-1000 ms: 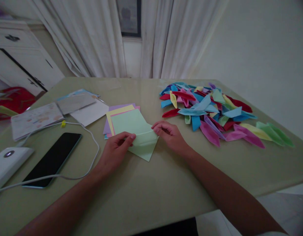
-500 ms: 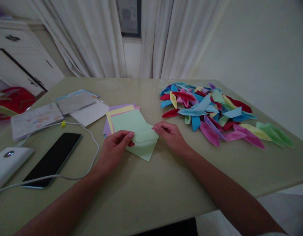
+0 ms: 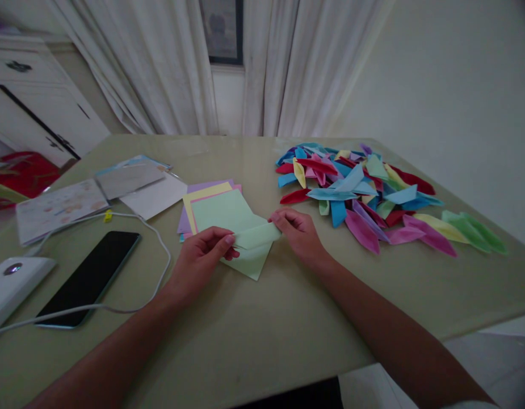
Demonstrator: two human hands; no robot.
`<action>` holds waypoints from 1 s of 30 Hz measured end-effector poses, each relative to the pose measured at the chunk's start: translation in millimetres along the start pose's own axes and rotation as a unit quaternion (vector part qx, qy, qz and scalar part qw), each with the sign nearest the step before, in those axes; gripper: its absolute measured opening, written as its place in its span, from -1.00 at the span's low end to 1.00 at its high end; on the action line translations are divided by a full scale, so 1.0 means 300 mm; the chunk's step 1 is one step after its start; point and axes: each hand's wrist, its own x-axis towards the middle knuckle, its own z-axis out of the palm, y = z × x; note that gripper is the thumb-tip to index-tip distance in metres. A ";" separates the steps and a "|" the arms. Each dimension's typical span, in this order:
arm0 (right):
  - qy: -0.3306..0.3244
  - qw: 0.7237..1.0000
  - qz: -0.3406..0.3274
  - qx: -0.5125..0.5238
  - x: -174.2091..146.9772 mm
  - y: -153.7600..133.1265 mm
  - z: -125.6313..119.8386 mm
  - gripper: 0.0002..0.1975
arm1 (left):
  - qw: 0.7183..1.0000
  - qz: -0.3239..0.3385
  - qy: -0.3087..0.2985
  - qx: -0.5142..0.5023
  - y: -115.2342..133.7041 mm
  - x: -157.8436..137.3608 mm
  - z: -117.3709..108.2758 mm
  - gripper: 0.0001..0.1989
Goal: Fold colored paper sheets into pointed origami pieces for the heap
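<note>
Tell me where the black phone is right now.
In the head view, the black phone lies on the table at the lower left, between the white device and the left hand, with a white cable crossing its near end.

– Paper in the folded green strip (image 3: 259, 234)?
– Looks like paper, yes: matt, smooth, creased. Same dull finish on the stack of square sheets (image 3: 222, 207).
– And across the heap of folded pieces (image 3: 345, 190)?
– Also papery and matt.
– Anything like glass?
– Apparently on the black front of the phone (image 3: 92, 275); smooth and dark. Then white plastic, by the look, on the power bank (image 3: 26, 284) and around the cable (image 3: 118, 311).
– Tabletop (image 3: 245, 335)?
– Smooth, with a faint sheen; hard to name the material.
– Curtains (image 3: 160, 74)?
– Matt cloth, softly pleated.
</note>
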 end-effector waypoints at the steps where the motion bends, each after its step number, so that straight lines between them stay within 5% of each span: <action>1: 0.004 1.000 0.002 0.002 0.000 -0.001 0.000 -0.70 | 1.000 -0.006 -0.007 -0.005 0.005 -0.003 0.003 -0.65; 11: 0.049 0.996 -0.053 -0.049 -0.001 -0.017 -0.002 -0.66 | 0.996 0.035 -0.006 0.082 0.013 -0.015 0.007 -0.68; 20: 0.056 0.972 -0.177 -0.147 -0.019 -0.046 -0.013 -0.63 | 0.992 0.064 -0.062 0.091 -0.025 -0.019 0.007 -0.88; 25: -0.009 0.986 -0.154 -0.069 -0.008 -0.054 -0.026 -0.68 | 0.997 0.058 -0.037 0.038 -0.009 -0.007 -0.001 -0.86; 30: -0.029 0.995 -0.071 -0.069 -0.012 -0.058 -0.020 -0.52 | 0.989 0.044 -0.141 0.025 -0.005 -0.023 0.010 -0.71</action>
